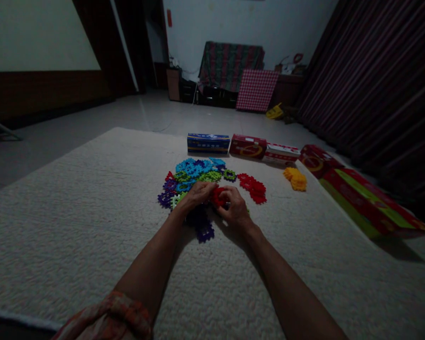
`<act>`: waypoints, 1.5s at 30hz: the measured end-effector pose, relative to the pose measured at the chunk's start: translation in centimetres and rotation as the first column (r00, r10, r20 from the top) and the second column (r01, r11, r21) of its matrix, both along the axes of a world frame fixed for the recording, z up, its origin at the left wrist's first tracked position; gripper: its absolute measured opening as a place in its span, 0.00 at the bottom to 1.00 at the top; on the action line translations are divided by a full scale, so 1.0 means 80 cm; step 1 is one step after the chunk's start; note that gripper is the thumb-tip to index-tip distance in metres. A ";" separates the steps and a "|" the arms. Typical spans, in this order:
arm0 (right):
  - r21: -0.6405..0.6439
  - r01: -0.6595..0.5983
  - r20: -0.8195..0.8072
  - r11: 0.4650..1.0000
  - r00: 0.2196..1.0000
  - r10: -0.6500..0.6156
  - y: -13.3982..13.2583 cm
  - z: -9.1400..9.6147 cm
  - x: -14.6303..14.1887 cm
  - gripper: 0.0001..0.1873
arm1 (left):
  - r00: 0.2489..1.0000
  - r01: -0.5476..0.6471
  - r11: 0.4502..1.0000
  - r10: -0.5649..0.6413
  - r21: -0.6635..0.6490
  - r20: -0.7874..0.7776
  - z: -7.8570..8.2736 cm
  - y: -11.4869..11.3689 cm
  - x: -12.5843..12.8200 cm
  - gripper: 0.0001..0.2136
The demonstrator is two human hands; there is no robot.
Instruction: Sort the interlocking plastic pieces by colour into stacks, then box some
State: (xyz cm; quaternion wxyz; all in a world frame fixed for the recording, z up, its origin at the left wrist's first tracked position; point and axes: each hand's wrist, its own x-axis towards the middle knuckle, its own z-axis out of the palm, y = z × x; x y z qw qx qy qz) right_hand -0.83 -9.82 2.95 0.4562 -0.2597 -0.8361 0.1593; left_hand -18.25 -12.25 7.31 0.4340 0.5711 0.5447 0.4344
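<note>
Red interlocking piece (218,195) sits pinched between left hand (197,193) and right hand (235,208), low over purple pieces (202,229) on the rug (74,212); dim light may let slots misalign and the piece slip.

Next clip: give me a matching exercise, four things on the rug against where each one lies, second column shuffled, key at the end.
1. blue box
2. yellow pieces
3. purple piece
4. red piece

A. gripped between left hand and right hand
B. on the rug between the wrists
C. far edge of the rug, left of the red boxes
D. loose pile at right, near the long red and green box

Pairs: 1-C, 2-D, 3-B, 4-A
</note>
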 end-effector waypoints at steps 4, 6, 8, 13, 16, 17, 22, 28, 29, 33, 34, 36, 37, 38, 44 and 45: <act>-0.014 0.014 0.000 1.000 1.000 -0.014 0.001 -0.001 0.001 0.08 | 1.000 -0.010 1.000 0.010 -0.017 0.019 0.005 0.000 0.004 0.19; -0.001 0.050 -0.001 0.999 0.999 -0.050 0.010 -0.002 0.007 0.08 | 0.997 -0.048 0.997 0.051 -0.059 0.058 0.007 0.001 0.004 0.16; 0.014 0.136 -0.008 0.991 0.991 -0.136 0.028 0.000 0.021 0.08 | 0.988 -0.115 0.990 0.122 -0.083 0.098 0.009 0.001 0.003 0.14; -0.079 0.473 0.061 0.877 0.881 -0.470 0.099 0.010 0.081 0.10 | 0.950 -0.260 0.963 0.268 -0.073 0.158 0.010 0.003 -0.005 0.13; -0.143 0.593 0.122 0.792 0.805 -0.580 0.132 0.011 0.111 0.09 | 0.942 -0.280 0.958 0.286 -0.059 0.174 0.007 0.004 -0.008 0.13; -0.162 0.610 0.135 0.776 0.793 -0.594 0.139 0.010 0.117 0.09 | 0.940 -0.287 0.956 0.293 -0.056 0.174 0.005 0.005 -0.008 0.13; -0.238 0.629 0.138 0.740 0.776 -0.616 0.156 -0.004 0.131 0.10 | 0.940 -0.303 0.953 0.301 -0.012 0.157 -0.001 0.008 -0.010 0.11; -0.301 0.560 0.080 0.772 0.822 -0.565 0.159 -0.024 0.139 0.16 | 0.951 -0.300 0.954 0.297 0.021 0.090 0.002 0.007 -0.012 0.11; -0.305 0.544 0.058 0.782 0.830 -0.555 0.158 -0.027 0.140 0.17 | 0.950 -0.303 0.953 0.301 0.015 0.082 0.003 0.007 -0.011 0.11; -0.318 0.516 -0.030 0.795 0.833 -0.552 0.152 -0.035 0.140 0.20 | 0.943 -0.329 0.944 0.328 0.013 0.049 0.004 0.008 -0.014 0.13; -0.333 0.523 -0.046 0.785 0.822 -0.567 0.150 -0.036 0.140 0.21 | 0.940 -0.340 0.940 0.339 0.031 0.027 0.004 0.008 -0.019 0.14; -0.387 0.544 -0.061 0.744 0.790 -0.610 0.147 -0.036 0.140 0.22 | 0.915 -0.395 0.914 0.400 0.092 -0.055 0.005 0.008 -0.034 0.14; -0.417 0.555 -0.061 0.720 0.773 -0.632 0.146 -0.037 0.141 0.23 | 0.884 -0.438 0.889 0.453 0.134 -0.114 0.005 0.007 -0.045 0.14; -0.444 0.565 -0.062 0.696 0.755 -0.653 0.144 -0.037 0.143 0.23 | 0.834 -0.495 0.850 0.523 0.178 -0.178 0.006 0.005 -0.057 0.15; -0.548 0.567 -0.107 0.616 0.683 -0.723 0.133 -0.034 0.146 0.25 | 0.479 -0.716 0.652 0.718 0.248 -0.506 -0.003 -0.012 -0.128 0.19; -0.563 0.553 -0.117 0.614 0.682 -0.722 0.130 -0.032 0.145 0.25 | 0.455 -0.717 0.659 0.689 0.227 -0.564 -0.006 -0.014 -0.133 0.19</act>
